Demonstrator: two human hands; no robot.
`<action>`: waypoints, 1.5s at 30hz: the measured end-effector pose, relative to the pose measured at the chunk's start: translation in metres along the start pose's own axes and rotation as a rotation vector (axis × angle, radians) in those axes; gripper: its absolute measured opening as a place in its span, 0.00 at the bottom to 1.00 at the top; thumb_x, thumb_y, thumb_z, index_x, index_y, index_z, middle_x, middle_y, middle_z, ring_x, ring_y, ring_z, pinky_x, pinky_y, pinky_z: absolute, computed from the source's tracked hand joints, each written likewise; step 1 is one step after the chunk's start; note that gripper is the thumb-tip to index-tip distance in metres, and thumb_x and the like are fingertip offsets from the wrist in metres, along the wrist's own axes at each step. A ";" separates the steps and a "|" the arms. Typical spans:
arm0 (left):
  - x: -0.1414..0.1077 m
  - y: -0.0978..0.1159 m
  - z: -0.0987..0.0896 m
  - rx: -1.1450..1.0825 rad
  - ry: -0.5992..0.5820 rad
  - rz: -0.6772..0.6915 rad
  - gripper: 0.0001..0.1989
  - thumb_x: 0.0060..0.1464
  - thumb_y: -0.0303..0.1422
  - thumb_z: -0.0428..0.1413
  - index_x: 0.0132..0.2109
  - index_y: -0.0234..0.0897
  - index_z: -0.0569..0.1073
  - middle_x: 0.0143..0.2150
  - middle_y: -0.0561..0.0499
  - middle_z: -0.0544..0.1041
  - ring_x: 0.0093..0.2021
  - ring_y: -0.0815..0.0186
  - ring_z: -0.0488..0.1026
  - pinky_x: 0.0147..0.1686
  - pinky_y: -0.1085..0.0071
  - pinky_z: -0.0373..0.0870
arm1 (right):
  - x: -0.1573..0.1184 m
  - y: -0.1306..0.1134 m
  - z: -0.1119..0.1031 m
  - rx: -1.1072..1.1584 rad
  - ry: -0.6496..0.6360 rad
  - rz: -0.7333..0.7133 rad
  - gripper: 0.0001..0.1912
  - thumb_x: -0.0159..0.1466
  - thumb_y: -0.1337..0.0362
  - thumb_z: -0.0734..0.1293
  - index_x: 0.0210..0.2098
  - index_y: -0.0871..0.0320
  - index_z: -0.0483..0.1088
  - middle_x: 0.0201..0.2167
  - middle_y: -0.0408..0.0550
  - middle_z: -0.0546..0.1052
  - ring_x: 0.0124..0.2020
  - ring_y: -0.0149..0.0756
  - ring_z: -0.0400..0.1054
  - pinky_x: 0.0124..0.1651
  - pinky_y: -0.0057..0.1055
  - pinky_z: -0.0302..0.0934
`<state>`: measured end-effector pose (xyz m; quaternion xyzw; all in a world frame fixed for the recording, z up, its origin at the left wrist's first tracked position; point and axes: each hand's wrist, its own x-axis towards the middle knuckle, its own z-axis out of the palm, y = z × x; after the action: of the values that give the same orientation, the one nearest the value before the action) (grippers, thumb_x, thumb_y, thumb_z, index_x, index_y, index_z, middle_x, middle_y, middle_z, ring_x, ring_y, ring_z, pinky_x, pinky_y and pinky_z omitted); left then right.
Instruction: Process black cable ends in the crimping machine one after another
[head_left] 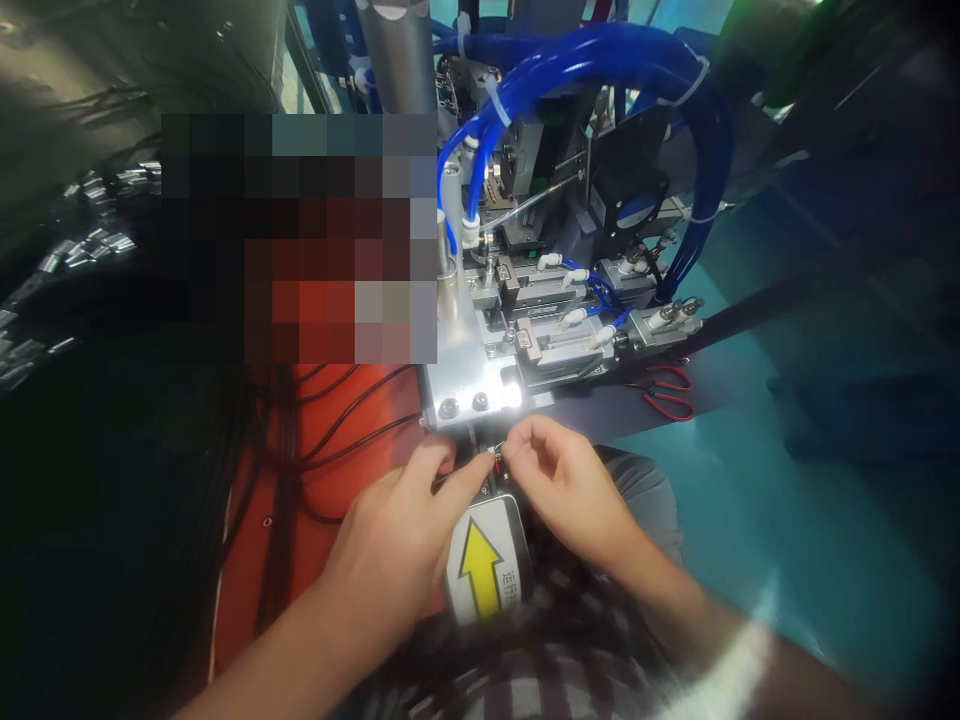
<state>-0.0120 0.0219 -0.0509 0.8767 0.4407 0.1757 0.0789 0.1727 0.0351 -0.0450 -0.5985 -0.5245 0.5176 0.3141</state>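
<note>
In the head view, my left hand (397, 515) and my right hand (559, 485) meet just in front of a bright metal block. Between their fingertips is a small bunch of thin wires (496, 455), partly red, with a pale tip. My right thumb and forefinger pinch it from the right. The left thumb presses against it from the left, while the other left fingers curl underneath and are partly hidden. Just below the hands, a white plate with a yellow arrow (480, 565) points toward the machine. What the wires join to is too small to tell.
Ahead stands a machine with a metal block (469, 370), small pneumatic slides (555, 340) and thick blue hoses (600, 55). Black cables (281, 480) cross an orange surface (330, 400) at left. Red-handled scissors (670, 392) lie right of the machine. A blurred-out patch covers the upper left.
</note>
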 end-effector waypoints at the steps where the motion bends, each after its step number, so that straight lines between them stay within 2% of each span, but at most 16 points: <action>1: 0.000 0.000 0.001 0.008 0.000 -0.001 0.20 0.59 0.23 0.44 0.55 0.38 0.70 0.40 0.45 0.69 0.30 0.66 0.71 0.23 0.74 0.66 | 0.000 0.000 0.000 -0.001 0.002 0.001 0.08 0.63 0.64 0.62 0.28 0.58 0.64 0.24 0.40 0.65 0.26 0.29 0.59 0.32 0.27 0.57; 8: 0.002 0.001 -0.001 -0.033 -0.009 -0.030 0.20 0.59 0.23 0.44 0.53 0.39 0.72 0.39 0.47 0.69 0.27 0.67 0.71 0.23 0.74 0.67 | -0.002 0.001 -0.007 0.226 -0.092 0.107 0.12 0.63 0.58 0.64 0.29 0.60 0.65 0.22 0.39 0.65 0.21 0.26 0.56 0.24 0.24 0.52; 15: 0.009 0.001 -0.011 -0.086 -0.044 -0.013 0.18 0.60 0.25 0.46 0.51 0.34 0.75 0.37 0.46 0.69 0.28 0.66 0.73 0.23 0.73 0.69 | -0.002 -0.001 -0.004 0.271 -0.064 0.131 0.10 0.60 0.59 0.66 0.29 0.60 0.66 0.20 0.37 0.62 0.21 0.26 0.53 0.25 0.25 0.50; 23: 0.000 0.000 0.000 -0.107 0.011 -0.058 0.19 0.60 0.24 0.46 0.54 0.40 0.72 0.39 0.48 0.69 0.31 0.66 0.71 0.26 0.73 0.66 | -0.002 -0.004 -0.003 0.195 -0.032 0.108 0.09 0.60 0.61 0.65 0.27 0.59 0.65 0.19 0.36 0.59 0.20 0.25 0.52 0.23 0.25 0.48; 29: 0.001 0.000 0.001 -0.112 0.018 -0.069 0.19 0.61 0.24 0.45 0.54 0.40 0.72 0.39 0.48 0.69 0.31 0.67 0.71 0.26 0.74 0.66 | -0.001 -0.009 -0.005 0.146 -0.046 0.141 0.09 0.61 0.62 0.63 0.25 0.59 0.64 0.17 0.35 0.59 0.19 0.25 0.52 0.22 0.24 0.47; 37: 0.008 0.002 -0.007 -0.106 0.002 -0.029 0.17 0.60 0.24 0.46 0.51 0.35 0.74 0.38 0.46 0.70 0.30 0.66 0.73 0.24 0.74 0.69 | -0.004 -0.009 -0.002 -0.035 0.018 0.000 0.07 0.61 0.66 0.62 0.26 0.58 0.64 0.21 0.38 0.64 0.23 0.27 0.57 0.28 0.26 0.54; 45: 0.009 0.003 -0.010 -0.093 0.002 -0.018 0.18 0.60 0.24 0.45 0.50 0.34 0.75 0.37 0.46 0.70 0.28 0.68 0.72 0.23 0.75 0.68 | -0.003 -0.002 -0.005 0.113 -0.036 0.075 0.09 0.63 0.61 0.63 0.27 0.58 0.64 0.19 0.36 0.59 0.20 0.26 0.54 0.23 0.25 0.50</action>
<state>-0.0090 0.0272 -0.0389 0.8680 0.4400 0.1962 0.1205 0.1767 0.0333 -0.0406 -0.5896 -0.4773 0.5685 0.3183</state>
